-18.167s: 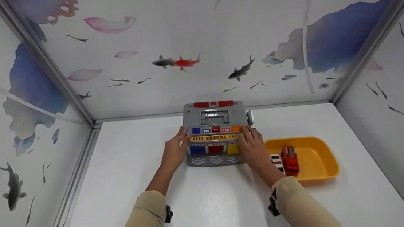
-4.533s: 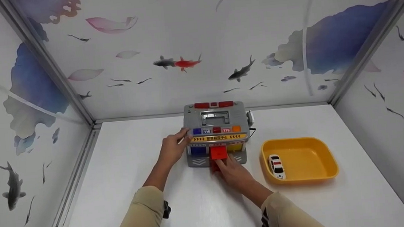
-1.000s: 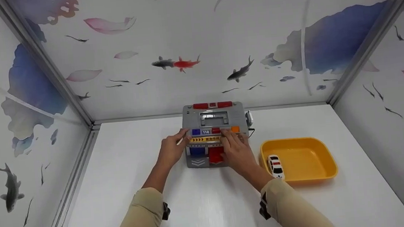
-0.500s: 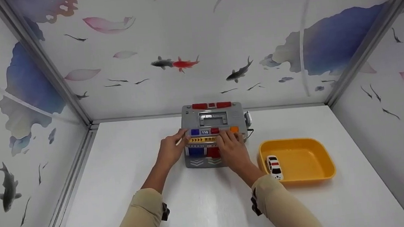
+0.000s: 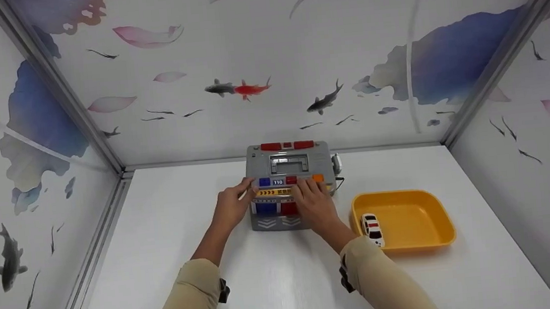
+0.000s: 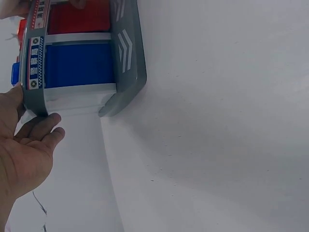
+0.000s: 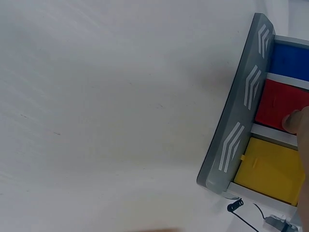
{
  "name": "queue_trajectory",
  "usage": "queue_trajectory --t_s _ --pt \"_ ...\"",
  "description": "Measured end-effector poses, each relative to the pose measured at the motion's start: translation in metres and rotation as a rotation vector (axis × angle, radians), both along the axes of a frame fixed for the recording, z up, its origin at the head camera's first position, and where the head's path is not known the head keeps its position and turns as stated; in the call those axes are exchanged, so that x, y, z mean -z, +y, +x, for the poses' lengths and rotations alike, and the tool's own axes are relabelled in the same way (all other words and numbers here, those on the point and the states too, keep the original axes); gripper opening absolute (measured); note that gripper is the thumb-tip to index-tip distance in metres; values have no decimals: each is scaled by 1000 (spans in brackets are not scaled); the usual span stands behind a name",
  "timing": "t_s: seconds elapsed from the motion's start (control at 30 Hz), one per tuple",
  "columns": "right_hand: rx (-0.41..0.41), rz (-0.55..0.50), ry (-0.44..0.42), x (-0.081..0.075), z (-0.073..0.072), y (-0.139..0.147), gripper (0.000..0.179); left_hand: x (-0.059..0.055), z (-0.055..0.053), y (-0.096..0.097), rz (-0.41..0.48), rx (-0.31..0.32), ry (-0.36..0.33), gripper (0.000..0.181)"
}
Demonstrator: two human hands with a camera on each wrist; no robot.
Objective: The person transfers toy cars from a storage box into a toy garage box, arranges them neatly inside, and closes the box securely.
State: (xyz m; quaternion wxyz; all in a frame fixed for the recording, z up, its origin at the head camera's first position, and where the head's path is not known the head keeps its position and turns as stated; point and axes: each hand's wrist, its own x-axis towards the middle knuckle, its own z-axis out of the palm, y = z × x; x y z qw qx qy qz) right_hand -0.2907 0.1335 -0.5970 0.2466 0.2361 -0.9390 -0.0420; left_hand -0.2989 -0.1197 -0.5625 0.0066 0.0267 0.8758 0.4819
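A grey toy garage [image 5: 258,165] with red light bars and a roof handle stands near the back wall in the head view. Blue door [image 6: 79,65], red door [image 7: 280,99] and yellow door [image 7: 268,169] lie side by side across its front, all closed. My left hand [image 5: 230,209] grips the garage's left front corner, its index finger on top and the other fingers bent by the side wall. Over the roof's front edge lie the fingers of my right hand [image 5: 315,205], while its thumb [image 7: 292,122] presses the red door.
Right of the garage sits a yellow tray [image 5: 417,219] with a white toy car [image 5: 373,229] along its left side. A small handset [image 5: 337,164] with a dark cord hangs on the garage's right wall. Printed panels enclose the white table [image 5: 178,302].
The red fire truck has left the tray; earlier my right hand was at the raised red door. That door has since swung down flat. My left hand has stayed at the corner.
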Motion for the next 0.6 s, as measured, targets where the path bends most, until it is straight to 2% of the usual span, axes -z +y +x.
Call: queue_trajectory --t_s 0.2,0.47,0.6 --pt "-37 -21 15 3 0 2 57 2 0 0 -9 -5 -22 51" --pt "-58 -12 49 1 -3 0 55 -2 0 -2 -9 -2 -1 51" --pt "-51 0 39 2 -4 -2 56 0 -1 -3 -17 2 -4 51"
